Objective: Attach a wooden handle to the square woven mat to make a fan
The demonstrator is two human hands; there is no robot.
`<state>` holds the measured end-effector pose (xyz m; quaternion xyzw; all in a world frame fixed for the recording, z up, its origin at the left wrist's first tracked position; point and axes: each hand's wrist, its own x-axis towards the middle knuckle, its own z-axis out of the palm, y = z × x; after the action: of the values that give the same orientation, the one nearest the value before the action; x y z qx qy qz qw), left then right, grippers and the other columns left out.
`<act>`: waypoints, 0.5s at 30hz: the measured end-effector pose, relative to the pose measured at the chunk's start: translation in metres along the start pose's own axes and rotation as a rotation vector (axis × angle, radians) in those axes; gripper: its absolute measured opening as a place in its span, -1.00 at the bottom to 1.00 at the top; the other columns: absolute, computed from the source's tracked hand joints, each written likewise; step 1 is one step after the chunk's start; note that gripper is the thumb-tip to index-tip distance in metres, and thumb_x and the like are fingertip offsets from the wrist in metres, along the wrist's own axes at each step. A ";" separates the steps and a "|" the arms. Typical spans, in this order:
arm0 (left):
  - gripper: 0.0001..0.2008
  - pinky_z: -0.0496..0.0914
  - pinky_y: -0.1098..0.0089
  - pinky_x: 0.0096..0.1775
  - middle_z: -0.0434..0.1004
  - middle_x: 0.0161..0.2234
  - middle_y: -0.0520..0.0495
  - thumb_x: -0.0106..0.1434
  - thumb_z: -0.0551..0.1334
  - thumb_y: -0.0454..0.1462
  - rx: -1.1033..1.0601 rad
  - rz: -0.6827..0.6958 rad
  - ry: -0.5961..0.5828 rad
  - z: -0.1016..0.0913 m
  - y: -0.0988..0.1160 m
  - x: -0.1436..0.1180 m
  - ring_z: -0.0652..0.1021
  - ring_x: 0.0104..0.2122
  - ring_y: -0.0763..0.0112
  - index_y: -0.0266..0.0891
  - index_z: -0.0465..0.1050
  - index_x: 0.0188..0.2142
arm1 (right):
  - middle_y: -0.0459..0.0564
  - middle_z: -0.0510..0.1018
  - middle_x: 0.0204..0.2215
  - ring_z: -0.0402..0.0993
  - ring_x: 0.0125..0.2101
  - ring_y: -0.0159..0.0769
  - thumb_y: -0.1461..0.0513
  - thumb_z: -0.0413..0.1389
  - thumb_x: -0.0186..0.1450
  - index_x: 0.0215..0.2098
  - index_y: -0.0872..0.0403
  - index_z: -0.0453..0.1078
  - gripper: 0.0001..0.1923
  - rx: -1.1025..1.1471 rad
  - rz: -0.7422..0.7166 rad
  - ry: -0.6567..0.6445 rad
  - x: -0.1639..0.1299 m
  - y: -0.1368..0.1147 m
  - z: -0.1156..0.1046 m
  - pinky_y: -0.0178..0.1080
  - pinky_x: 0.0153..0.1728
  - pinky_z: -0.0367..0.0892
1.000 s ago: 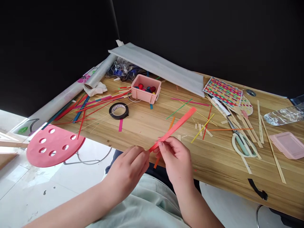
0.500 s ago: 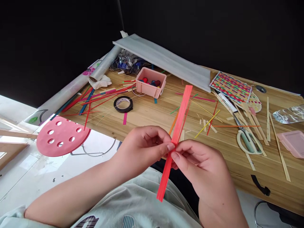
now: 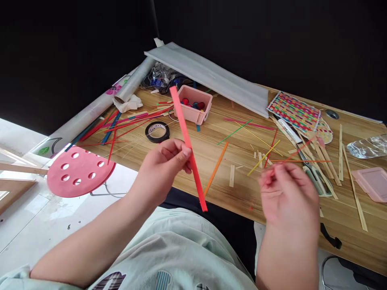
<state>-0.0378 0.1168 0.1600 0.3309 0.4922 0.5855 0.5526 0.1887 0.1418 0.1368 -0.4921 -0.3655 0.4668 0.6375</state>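
My left hand (image 3: 169, 165) pinches a flat red strip (image 3: 185, 127) between thumb and fingers. The strip stands tilted over the table's front edge, its top leaning left in front of a pink box. My right hand (image 3: 288, 189) is closed and smeared by motion, off to the right above the table. A thin red sliver (image 3: 299, 150), blurred, sticks out up and right from its fingertips. Between the hands, an orange strip (image 3: 216, 168) and a short pale wood piece (image 3: 232, 175) lie on the table. Scissors (image 3: 316, 181) lie partly hidden behind my right hand.
Black tape (image 3: 157, 132) and the pink box (image 3: 193, 114) with small coloured things stand mid-table. Coloured strips (image 3: 133, 121) are heaped at left. A woven multicoloured mat (image 3: 294, 110), wooden sticks (image 3: 341, 151) and a pink lid (image 3: 372, 183) lie at right. A pink stool (image 3: 81, 171) stands at left.
My hands have moved apart. The left went up and left with the red strip, which now leans the other way; the right went to the right with a thin red sliver.
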 end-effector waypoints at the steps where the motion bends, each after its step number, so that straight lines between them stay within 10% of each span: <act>1: -0.81 0.38 0.57 -0.46 0.42 -0.56 0.11 0.12 0.35 -0.23 0.003 0.018 0.045 -0.005 -0.002 0.003 0.45 -0.56 0.60 -0.27 0.38 -0.43 | -0.16 0.43 -0.57 0.34 -0.57 -0.47 0.23 0.29 0.07 -0.47 0.07 0.39 -0.84 -0.046 -0.064 0.100 0.013 0.003 -0.013 -0.37 -0.54 0.26; 3: -0.81 0.37 0.57 -0.46 0.43 -0.57 0.11 0.11 0.35 -0.21 0.056 -0.002 0.065 -0.013 -0.008 0.009 0.44 -0.57 0.60 -0.27 0.39 -0.44 | -0.15 0.42 -0.57 0.36 -0.57 -0.38 0.18 0.23 0.11 -0.43 0.06 0.40 -0.86 -0.307 -0.163 0.283 0.033 0.009 -0.042 -0.26 -0.48 0.33; 8: -0.80 0.34 0.52 -0.49 0.42 -0.63 0.07 0.06 0.35 -0.19 0.366 -0.295 -0.189 -0.014 -0.041 0.024 0.43 -0.60 0.55 -0.29 0.45 -0.47 | 0.05 0.57 -0.45 0.49 -0.45 -0.13 0.17 0.05 0.26 -0.23 0.07 0.48 -0.78 -1.217 -0.189 0.157 0.023 0.013 -0.066 0.03 -0.25 0.35; 15: -0.76 0.33 0.51 -0.47 0.43 -0.61 0.09 0.05 0.35 -0.13 0.316 -0.336 -0.347 0.016 -0.047 0.015 0.41 -0.59 0.56 -0.27 0.45 -0.46 | -0.03 0.57 -0.47 0.48 -0.52 -0.34 0.08 0.26 0.16 -0.35 0.05 0.51 -0.79 -0.348 0.273 -0.303 -0.046 0.027 0.013 -0.34 -0.58 0.38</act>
<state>-0.0103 0.1308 0.1177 0.4221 0.5232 0.3365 0.6594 0.1569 0.1040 0.1138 -0.5634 -0.4618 0.5471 0.4124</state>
